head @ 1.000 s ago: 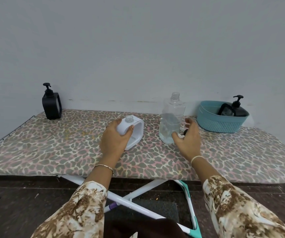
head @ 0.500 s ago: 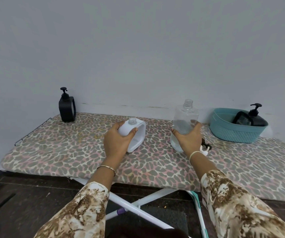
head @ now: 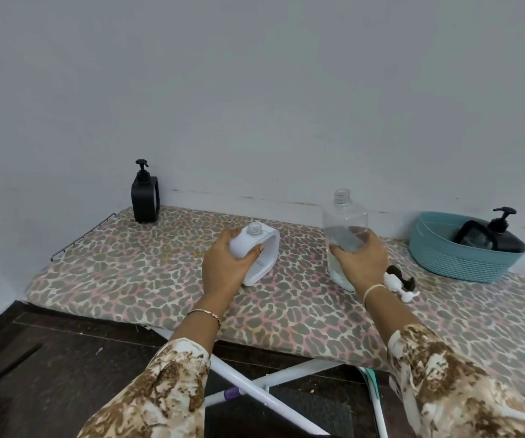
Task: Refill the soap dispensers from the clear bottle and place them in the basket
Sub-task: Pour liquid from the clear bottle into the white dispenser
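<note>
My left hand (head: 228,267) grips a white soap dispenser (head: 262,254) that stands on the ironing board with its neck uncapped. My right hand (head: 360,263) is wrapped around the lower half of the clear bottle (head: 345,226), which has no cap and holds some clear liquid. A white pump head and a black cap (head: 402,282) lie on the board just right of my right wrist. A teal basket (head: 444,260) at the right holds a black dispenser (head: 501,235). Another black dispenser (head: 144,194) stands at the far left corner.
The leopard-print ironing board (head: 160,279) runs along a grey wall; a wire rack (head: 81,238) sticks out at its left end. White crossed legs (head: 255,387) and dark floor lie below the near edge.
My right hand has closed around the clear bottle, which sits slightly tilted. The camera has turned left, so everything sits further right. My left hand keeps hold of the white dispenser.
</note>
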